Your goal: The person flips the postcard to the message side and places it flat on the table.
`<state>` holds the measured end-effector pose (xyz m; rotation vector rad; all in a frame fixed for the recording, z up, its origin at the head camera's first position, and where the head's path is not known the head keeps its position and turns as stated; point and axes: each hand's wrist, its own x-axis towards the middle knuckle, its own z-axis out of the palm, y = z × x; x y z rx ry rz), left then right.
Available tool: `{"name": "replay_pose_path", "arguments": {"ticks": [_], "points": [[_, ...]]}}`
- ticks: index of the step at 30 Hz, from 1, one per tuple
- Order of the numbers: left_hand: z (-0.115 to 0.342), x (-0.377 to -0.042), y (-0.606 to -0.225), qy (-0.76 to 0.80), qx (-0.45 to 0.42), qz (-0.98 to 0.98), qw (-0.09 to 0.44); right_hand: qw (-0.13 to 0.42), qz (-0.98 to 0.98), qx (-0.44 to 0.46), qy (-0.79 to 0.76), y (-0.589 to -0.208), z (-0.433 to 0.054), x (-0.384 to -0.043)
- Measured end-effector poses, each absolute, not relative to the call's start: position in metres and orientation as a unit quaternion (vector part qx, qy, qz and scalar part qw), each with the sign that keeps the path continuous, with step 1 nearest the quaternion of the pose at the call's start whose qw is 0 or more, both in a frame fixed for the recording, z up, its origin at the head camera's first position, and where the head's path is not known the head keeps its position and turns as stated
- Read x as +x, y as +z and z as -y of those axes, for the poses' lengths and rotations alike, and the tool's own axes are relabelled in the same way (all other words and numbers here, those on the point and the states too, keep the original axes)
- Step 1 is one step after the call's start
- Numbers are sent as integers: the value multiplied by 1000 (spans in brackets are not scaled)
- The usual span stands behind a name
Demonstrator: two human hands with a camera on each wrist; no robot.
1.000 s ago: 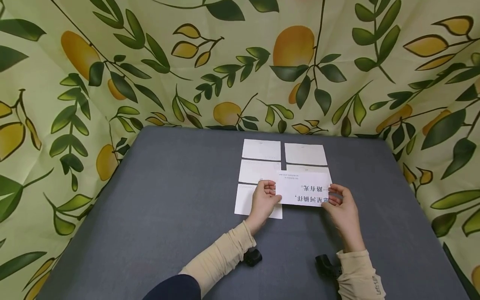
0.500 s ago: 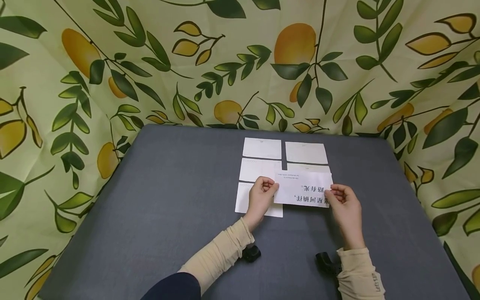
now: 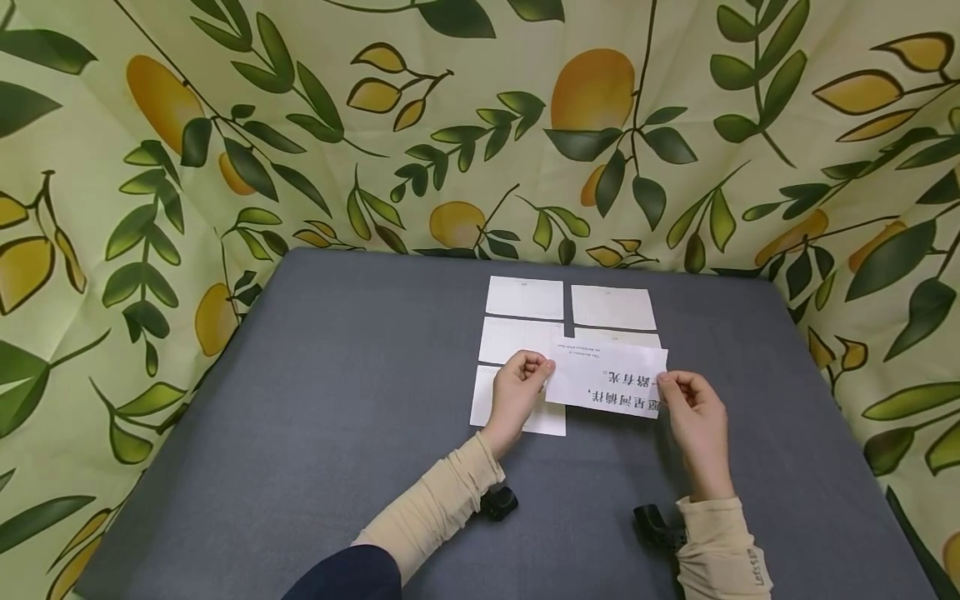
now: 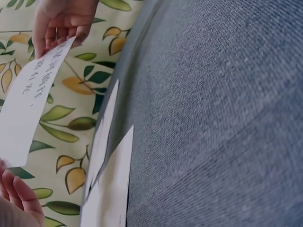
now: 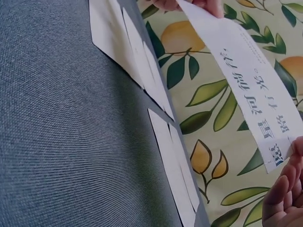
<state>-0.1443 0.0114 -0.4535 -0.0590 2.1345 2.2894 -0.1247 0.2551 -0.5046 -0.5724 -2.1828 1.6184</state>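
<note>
A white card (image 3: 607,375) with printed Chinese characters is held up above the table, its text upside down in the head view. My left hand (image 3: 517,393) pinches its left edge between thumb and fingers. At the opposite edge, my right hand (image 3: 699,429) pinches the card near the first characters. In the left wrist view the card (image 4: 35,101) slants between both hands. The right wrist view shows the printed side of the card (image 5: 251,90) well clear of the tabletop. Part of a card (image 3: 618,337) lying behind is covered by the held one.
Several white cards lie in two columns on the grey table (image 3: 360,375): a far-left card (image 3: 525,297), a middle-left card (image 3: 510,340), a near-left card (image 3: 487,396) partly behind my left hand, and a far-right card (image 3: 613,307). Fruit-patterned cloth (image 3: 465,125) surrounds the table.
The held card has tilted a little, its right end lower. My right thumb has slid up and outward to the card's right edge; my left thumb has shifted up along the left edge.
</note>
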Motion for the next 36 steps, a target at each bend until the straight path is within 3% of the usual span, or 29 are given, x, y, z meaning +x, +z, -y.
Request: {"name": "replay_pose_path", "arguments": {"ticks": [9,18,28,36], "points": [[-9,-147,-452,770,13,-636,43,201,657,-126,716,-505,-260,-127],[-8,-151,-454,769,12,-637,51,145,591,-113,785,-498,-268,-123],[-8,-145,-459,690,35,-720,61,102,638,-177,742,-502,-273,-120],[-7,-140,-462,510,178,-839,64,74,794,-176,577,-497,-274,-115]]}}
